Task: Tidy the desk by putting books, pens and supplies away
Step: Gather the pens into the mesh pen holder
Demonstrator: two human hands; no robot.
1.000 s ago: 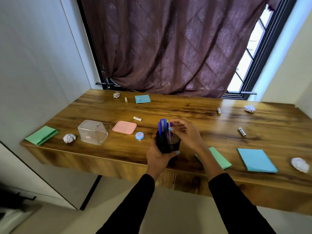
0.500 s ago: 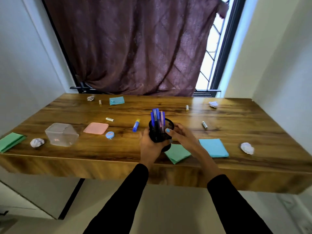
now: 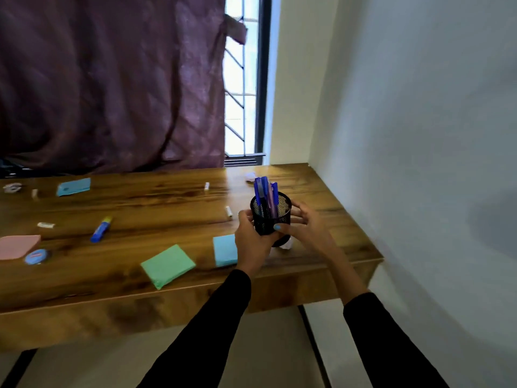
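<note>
A black mesh pen cup (image 3: 270, 217) holding several blue and purple pens (image 3: 264, 196) is lifted above the right end of the wooden desk (image 3: 156, 203). My left hand (image 3: 251, 240) grips the cup from the left and below. On the cup's right side my right hand (image 3: 306, 226) wraps it, thumb across the front. A blue marker (image 3: 100, 229) lies loose at mid-left. A green pad (image 3: 167, 266) and a blue pad (image 3: 224, 250) lie near the front edge; my left hand hides part of the blue one.
Another blue pad (image 3: 73, 186), small erasers (image 3: 228, 212) (image 3: 46, 225) and a crumpled paper (image 3: 11, 187) are scattered on the desk. A pink lid (image 3: 17, 246) and a round blue tape case (image 3: 36, 257) sit at the left. A white wall (image 3: 419, 135) bounds the right end.
Both hands have carried the pen cup to the right, toward the desk's right end, and the view has swung right with them. The grip on the cup is unchanged.
</note>
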